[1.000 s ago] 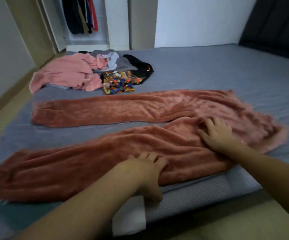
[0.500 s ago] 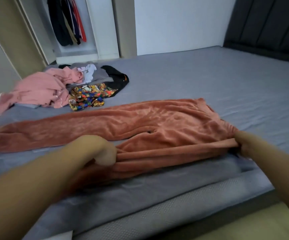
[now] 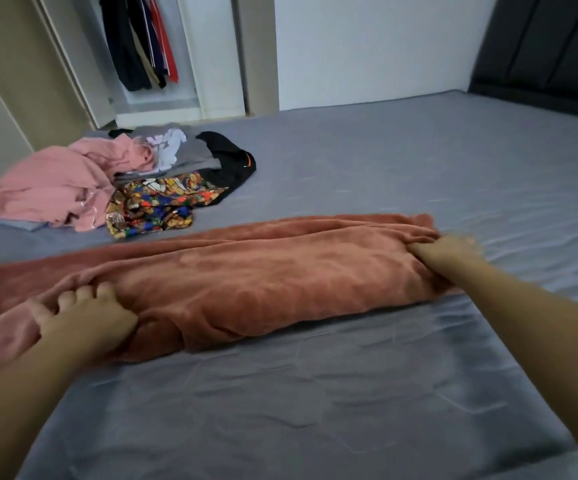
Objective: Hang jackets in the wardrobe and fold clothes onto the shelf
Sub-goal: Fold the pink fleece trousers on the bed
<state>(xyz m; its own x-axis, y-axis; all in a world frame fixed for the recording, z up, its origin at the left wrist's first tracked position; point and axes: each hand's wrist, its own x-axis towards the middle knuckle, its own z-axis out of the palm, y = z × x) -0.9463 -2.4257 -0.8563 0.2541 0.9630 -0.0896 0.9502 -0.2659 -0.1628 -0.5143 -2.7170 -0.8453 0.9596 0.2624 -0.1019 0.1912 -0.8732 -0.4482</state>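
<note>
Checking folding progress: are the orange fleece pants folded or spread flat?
Folded once lengthwise: the fleece pants lie leg over leg on the bed.

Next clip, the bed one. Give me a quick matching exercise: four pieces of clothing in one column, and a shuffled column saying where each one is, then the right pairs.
Things
1. fleece trousers
2. pink top
3. patterned garment
4. dark jackets

Places
A. hanging in the open wardrobe
B. in the pile's front, beside the pink piece
C. at the pile's left end on the bed
D. stretched between the left hand and right hand

Pairs: 1-D, 2-C, 3-B, 4-A
</note>
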